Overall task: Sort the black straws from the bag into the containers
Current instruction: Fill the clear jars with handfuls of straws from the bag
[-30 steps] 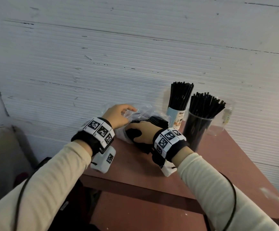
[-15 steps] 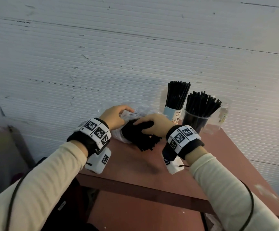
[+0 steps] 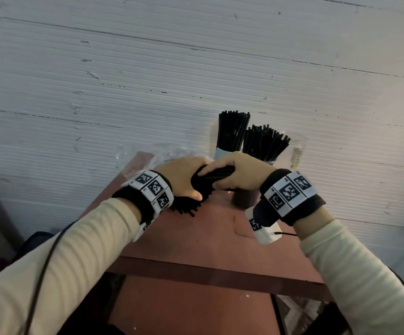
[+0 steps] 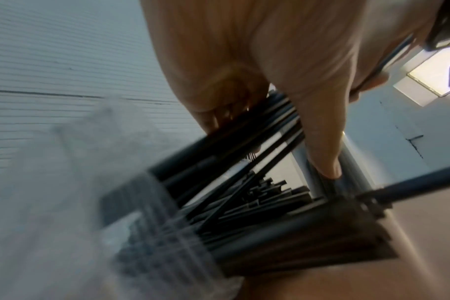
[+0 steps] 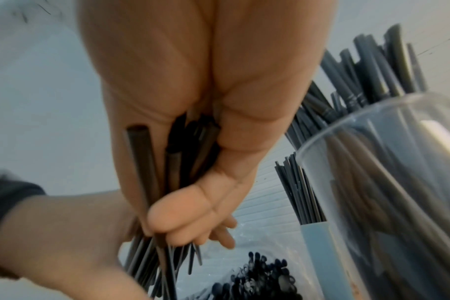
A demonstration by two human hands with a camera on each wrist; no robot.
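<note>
**Risk: straws spilling mid-transfer**

Bag (image 3: 135, 155) is lying at the surface's (image 3: 220, 238) back-left, more straws inside. Left hand (image 3: 181, 176) and right hand (image 3: 239, 171) are both gripping one straw bundle (image 3: 216, 174) just above it. Bundle ends are fanning, so loosening either grip is risking drops. Cups (image 3: 263, 143) are sitting close right, already crowded: snagging or tipping looks likely.

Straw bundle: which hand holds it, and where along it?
Both: right hand grips the bundle of black straws near one end; left hand holds its other part.
</note>
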